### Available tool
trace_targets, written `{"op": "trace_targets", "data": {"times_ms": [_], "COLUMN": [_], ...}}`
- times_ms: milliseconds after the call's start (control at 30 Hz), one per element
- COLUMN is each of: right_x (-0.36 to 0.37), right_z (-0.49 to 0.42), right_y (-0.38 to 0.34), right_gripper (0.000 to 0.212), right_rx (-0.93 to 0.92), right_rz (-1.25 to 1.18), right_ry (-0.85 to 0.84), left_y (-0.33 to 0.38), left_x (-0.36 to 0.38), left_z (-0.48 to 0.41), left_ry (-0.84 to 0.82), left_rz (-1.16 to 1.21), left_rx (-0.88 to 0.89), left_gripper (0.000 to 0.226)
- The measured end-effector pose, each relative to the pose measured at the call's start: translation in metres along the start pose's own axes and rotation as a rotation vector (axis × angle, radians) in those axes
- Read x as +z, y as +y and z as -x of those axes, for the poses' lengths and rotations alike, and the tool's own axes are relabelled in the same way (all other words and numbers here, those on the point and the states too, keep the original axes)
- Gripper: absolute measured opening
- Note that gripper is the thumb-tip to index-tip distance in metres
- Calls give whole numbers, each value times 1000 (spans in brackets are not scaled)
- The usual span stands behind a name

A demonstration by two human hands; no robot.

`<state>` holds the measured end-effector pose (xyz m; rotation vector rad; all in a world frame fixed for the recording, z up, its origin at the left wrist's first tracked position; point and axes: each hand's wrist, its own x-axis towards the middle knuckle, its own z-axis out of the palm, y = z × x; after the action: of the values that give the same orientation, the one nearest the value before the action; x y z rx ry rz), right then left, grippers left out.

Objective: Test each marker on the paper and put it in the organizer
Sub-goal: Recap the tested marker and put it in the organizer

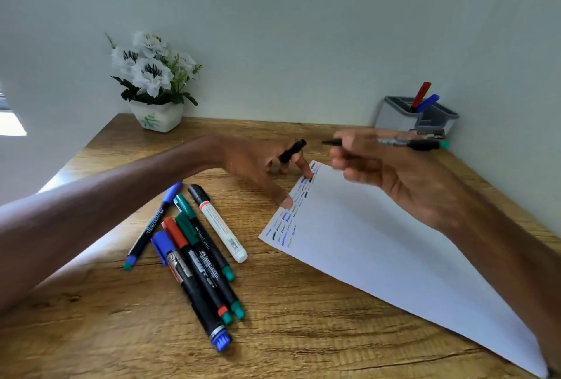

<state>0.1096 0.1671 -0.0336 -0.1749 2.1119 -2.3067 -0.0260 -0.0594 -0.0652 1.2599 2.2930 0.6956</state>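
Right hand (379, 172) grips an uncapped black marker (419, 144) and holds it above the far corner of the paper (379, 242). The tip points to the left and the green end points toward the organizer (397, 119). The marker is in the air and does not touch the sheet; the hand is blurred, so I cannot tell if it goes down to write or comes up.

Left hand (258, 166) pinches the black cap (293, 151) between its fingers, probably to have it ready for closing. Its fingertips press on the paper's edge, beside the rows of small test marks, and this seems to keep the sheet from sliding.

At the back right corner of the tabletop (303, 333) the organizer already holds a red marker (420, 94) and a blue marker (428, 102). Six capped markers (194, 251) lie in a loose pile near the left forearm, so I judge that most of the task is not yet done.
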Motion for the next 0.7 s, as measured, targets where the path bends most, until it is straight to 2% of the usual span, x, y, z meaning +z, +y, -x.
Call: {"op": "trace_targets", "data": {"times_ms": [133,233,333,467,533,700], "right_x": [4,7,12,18,18,19], "right_z": [27,33,32,20,13,7], "right_y": [17,30,36,46,52,62], "right_gripper": [28,22,16,8,13,6], "right_rx": [91,196,199,-5,-77,-225], "right_rz": [117,188,253,435,443,476], "right_ry": [-128,-162,-168,-136,-101,-91], "left_y": [-2,-2,-1,-3,-3,-7], "left_x": [1,3,5,5,5,5], "left_z": [-2,-4,-6,-7,-7,-9], "left_ry": [3,-5,-4,-5,-9,-29], "left_rz": [1,12,27,1,-13,-10], "left_rx": [-12,-1,36,4,-16,-1], "left_gripper": [57,59,56,64,66,62]}}
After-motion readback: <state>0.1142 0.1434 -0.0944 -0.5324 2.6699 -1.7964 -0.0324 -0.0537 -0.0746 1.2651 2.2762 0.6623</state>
